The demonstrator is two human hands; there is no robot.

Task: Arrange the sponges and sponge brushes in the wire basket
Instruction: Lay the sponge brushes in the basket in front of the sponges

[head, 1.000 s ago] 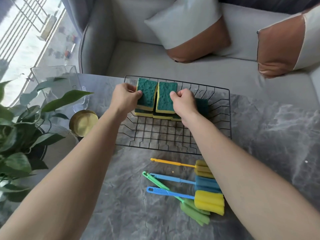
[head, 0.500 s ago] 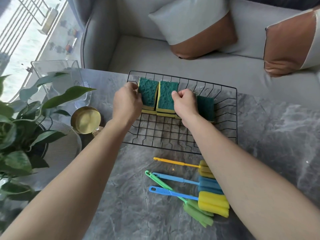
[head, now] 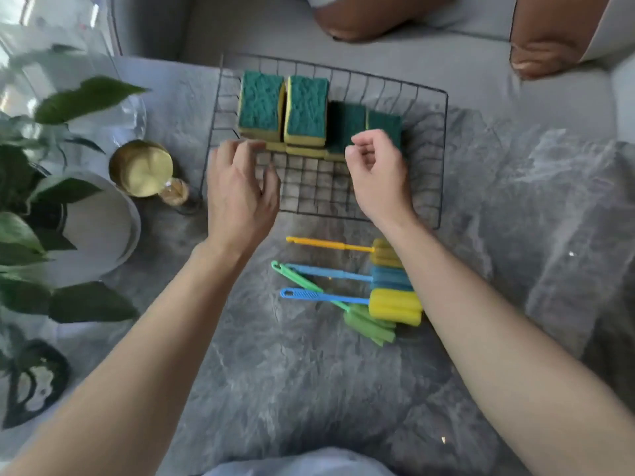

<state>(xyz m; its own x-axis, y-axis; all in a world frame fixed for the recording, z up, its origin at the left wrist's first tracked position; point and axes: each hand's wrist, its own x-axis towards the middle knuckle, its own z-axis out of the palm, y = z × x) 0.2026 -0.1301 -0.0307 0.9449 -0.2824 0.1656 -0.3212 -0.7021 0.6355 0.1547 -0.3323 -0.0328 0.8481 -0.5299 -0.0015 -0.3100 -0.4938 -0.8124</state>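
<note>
We see our left hand [head: 240, 197] over the black wire basket [head: 443, 159], fingers loosely spread, empty. Our right hand [head: 378, 173], fingers half curled, holds nothing. Green-and-yellow rectangular sponges [head: 285, 109] sit along the basket's far side. Four plastic-handled sponge brushes [head: 360, 286] lie on the grey marble table [head: 292, 389], just outside the basket.

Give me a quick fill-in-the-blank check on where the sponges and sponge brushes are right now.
1. The green-topped sponges sit along the ____ side of the wire basket.
2. ____ sponge brushes lie on the marble table, outside the basket.
3. The left hand and right hand hold ____.
4. The brush nearest the basket has a ____ handle.

Missing words: far; four; nothing; yellow
</note>
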